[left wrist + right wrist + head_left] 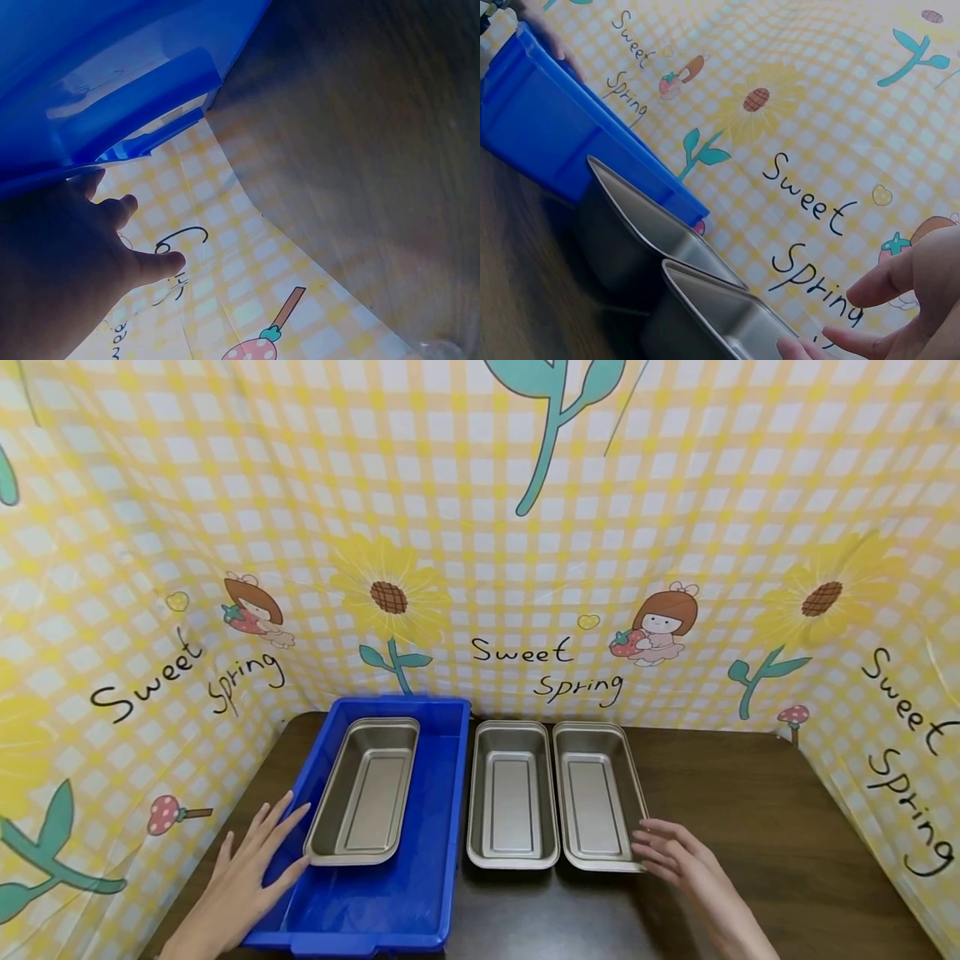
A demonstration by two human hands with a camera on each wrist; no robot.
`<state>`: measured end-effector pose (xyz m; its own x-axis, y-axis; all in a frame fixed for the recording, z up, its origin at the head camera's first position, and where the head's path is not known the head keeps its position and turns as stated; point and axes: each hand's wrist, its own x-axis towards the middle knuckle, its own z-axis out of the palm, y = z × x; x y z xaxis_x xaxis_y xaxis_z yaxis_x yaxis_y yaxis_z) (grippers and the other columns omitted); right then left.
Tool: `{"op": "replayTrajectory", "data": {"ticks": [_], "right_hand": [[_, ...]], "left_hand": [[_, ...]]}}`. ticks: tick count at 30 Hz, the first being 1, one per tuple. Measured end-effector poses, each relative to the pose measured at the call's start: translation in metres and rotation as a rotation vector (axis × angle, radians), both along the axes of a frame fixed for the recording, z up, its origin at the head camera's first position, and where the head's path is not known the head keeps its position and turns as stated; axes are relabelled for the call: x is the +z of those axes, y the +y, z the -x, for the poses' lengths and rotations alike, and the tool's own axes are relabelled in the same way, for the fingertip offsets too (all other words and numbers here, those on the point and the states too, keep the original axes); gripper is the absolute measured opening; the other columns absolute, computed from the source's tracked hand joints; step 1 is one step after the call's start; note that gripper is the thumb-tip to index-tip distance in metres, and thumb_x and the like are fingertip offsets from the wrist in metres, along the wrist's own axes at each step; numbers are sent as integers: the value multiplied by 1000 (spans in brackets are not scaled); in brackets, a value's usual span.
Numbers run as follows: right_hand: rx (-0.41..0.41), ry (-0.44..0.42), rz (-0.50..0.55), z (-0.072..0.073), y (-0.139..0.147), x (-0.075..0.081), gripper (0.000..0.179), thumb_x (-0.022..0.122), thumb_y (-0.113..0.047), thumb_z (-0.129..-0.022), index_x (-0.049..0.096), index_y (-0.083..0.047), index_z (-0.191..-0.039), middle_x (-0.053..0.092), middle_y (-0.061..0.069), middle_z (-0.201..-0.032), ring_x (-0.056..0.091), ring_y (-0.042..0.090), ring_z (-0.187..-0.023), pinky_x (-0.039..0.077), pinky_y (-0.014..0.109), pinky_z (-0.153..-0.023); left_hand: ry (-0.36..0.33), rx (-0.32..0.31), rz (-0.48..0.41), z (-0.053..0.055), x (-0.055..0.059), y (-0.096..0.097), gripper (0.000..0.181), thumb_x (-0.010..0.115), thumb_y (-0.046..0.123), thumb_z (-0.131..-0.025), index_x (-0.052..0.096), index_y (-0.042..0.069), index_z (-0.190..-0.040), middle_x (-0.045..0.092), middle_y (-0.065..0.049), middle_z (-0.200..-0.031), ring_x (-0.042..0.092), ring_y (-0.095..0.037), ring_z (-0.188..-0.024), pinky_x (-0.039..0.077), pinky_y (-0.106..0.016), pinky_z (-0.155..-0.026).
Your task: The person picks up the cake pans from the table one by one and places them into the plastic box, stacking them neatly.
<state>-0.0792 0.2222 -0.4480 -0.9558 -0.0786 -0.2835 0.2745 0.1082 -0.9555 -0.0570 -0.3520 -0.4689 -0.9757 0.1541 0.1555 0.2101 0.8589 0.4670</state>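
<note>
Three metal loaf pans are in the head view. One loaf pan (378, 802) lies inside the blue plastic bin (405, 910), toward its left wall. To the right of the bin, a middle loaf pan (513, 806) and a right loaf pan (596, 806) stand side by side on the table. My left hand (243, 868) spreads its fingers over the bin's left edge, the thumb tip right at the near left corner of the pan inside. At the right pan's near right rim, my right hand (678, 856) has its fingertips, lightly bent; the right wrist view shows the hand (907, 307) beside that pan.
The dark wooden table (750, 827) extends to the right of the pans. A yellow checked cloth (525, 568) with sunflowers and lettering hangs behind and along both sides of the table. The bin has a handle slot (161, 116) at one end.
</note>
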Motion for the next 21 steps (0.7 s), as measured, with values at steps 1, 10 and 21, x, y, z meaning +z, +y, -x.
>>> {"op": "replayTrajectory", "data": {"ticks": [1,10,21], "right_hand": [[-5,3,1,-1,1,0,50,42,-20,-115,36,8,-156,52,25,-152,65,12,-121,53,24,-97],[-38,-3,-5,-5,10,-7,50,45,-19,-114,37,11,-154,55,23,-149,66,4,-112,53,21,-94],[-86,-19,14,-5,13,-14,48,41,-16,-115,37,11,-154,60,17,-143,66,4,-109,53,21,-93]], "left_hand": [[-1,2,0,0,0,0,68,62,40,-107,36,18,-166,15,-12,-177,7,-50,-159,-17,-79,-112],[8,0,-3,0,1,-1,67,62,40,-107,36,19,-166,15,-13,-176,5,-48,-160,-18,-78,-113],[11,0,-11,-1,0,0,67,62,39,-107,37,18,-165,16,-13,-176,7,-49,-159,-18,-78,-113]]}}
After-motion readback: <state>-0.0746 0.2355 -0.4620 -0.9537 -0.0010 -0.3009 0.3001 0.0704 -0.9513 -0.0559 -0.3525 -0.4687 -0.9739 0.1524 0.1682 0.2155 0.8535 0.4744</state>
